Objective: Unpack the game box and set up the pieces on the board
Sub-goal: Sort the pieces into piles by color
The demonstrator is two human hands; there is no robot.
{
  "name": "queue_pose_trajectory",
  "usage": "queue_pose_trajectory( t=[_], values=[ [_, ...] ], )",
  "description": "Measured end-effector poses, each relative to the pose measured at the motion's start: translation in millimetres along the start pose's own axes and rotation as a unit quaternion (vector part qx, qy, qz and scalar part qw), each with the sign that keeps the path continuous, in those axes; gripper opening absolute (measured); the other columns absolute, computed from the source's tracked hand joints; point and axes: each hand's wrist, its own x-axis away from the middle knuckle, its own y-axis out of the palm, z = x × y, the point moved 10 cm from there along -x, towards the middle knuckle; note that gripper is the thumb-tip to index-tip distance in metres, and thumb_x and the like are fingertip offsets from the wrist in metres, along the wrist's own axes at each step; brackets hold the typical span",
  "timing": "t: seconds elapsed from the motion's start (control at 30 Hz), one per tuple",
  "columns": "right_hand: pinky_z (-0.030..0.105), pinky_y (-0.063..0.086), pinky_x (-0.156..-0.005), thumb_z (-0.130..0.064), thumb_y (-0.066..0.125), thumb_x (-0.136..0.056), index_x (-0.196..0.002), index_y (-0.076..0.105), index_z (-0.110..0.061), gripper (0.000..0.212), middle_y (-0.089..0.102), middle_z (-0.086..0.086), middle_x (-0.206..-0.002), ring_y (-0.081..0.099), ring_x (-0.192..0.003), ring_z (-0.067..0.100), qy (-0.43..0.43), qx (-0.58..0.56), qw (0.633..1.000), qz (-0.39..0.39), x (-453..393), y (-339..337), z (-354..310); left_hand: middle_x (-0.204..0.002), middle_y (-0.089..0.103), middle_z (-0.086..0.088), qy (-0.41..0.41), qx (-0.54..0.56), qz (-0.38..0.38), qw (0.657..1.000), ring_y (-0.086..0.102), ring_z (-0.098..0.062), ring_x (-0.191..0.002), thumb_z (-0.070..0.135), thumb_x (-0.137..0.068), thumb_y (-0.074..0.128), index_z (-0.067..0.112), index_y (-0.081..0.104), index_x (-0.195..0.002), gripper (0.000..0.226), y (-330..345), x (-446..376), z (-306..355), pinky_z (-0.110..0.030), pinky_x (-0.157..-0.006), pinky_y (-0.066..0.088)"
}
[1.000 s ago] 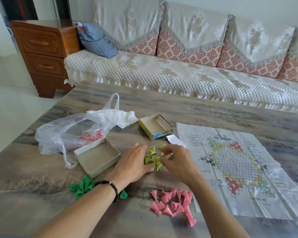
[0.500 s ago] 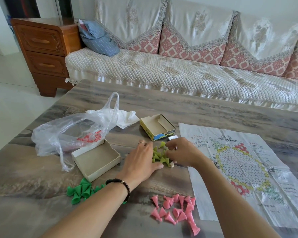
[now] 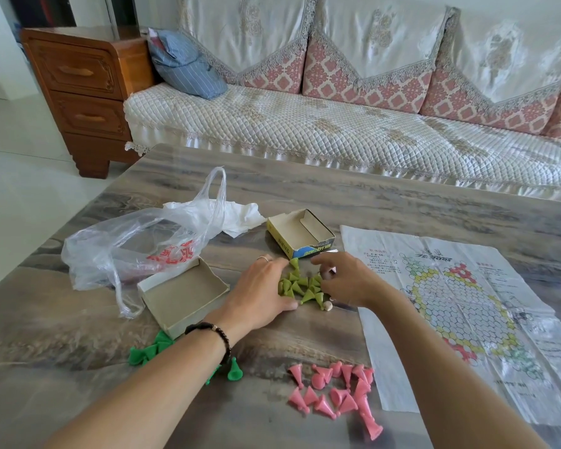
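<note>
Bare tabletop [image 3: 386, 196] behind the yellow box [image 3: 300, 233] is wide open. Left side's crowded: plastic bag [image 3: 127, 244], open tray [image 3: 182, 291], and pink cones [image 3: 334, 393] up front.

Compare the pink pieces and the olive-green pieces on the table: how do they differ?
The pink pieces lie near the table's front edge, untouched; the olive-green pieces lie farther back, between the left hand and right hand, beside the yellow box. The pink group looks more spread out. Both are cone-shaped and off the paper board.
</note>
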Motion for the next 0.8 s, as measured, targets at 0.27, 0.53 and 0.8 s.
queue_pose_trajectory(
  t=[0.27,0.53,0.8],
  values=[
    [0.033,0.048,-0.09,-0.018,0.058,-0.086,-0.12,0.063,-0.015,0.035,0.06,0.003,-0.116,0.058,-0.105,0.019,-0.046,-0.018,0.979,0.197,62.9,-9.6,-29.5,-0.126,0.043,0.009,0.083,-0.005,0.119,0.989,0.053,-0.007,-0.102,0.039,-0.087,0.066,0.021,0.048,-0.135,0.054,-48.8,67.2,3.2,-0.026,-0.079,0.05],
    [0.027,0.04,-0.096,-0.032,0.054,-0.089,-0.134,0.047,-0.017,0.048,0.049,-0.001,-0.129,0.05,-0.117,0.018,-0.185,0.01,0.977,0.106,120.4,71.3,-120.8,-0.112,0.051,0.007,-0.004,0.009,0.242,0.97,0.048,-0.013,-0.104,0.05,-0.074,0.056,0.019,0.056,-0.115,0.052,-95.1,166.5,-74.6,-0.032,-0.087,0.042],
    [0.026,0.022,-0.114,-0.041,0.046,-0.092,-0.142,0.033,-0.022,0.055,0.036,-0.004,-0.146,0.029,-0.138,0.014,-0.236,0.087,0.966,0.061,121.5,115.6,-152.3,-0.119,0.046,0.01,-0.022,-0.02,0.106,0.994,0.047,-0.013,-0.109,0.048,-0.079,0.07,0.026,0.036,-0.131,0.066,-63.8,178.6,-95.1,-0.022,-0.089,0.036]
  ],
)
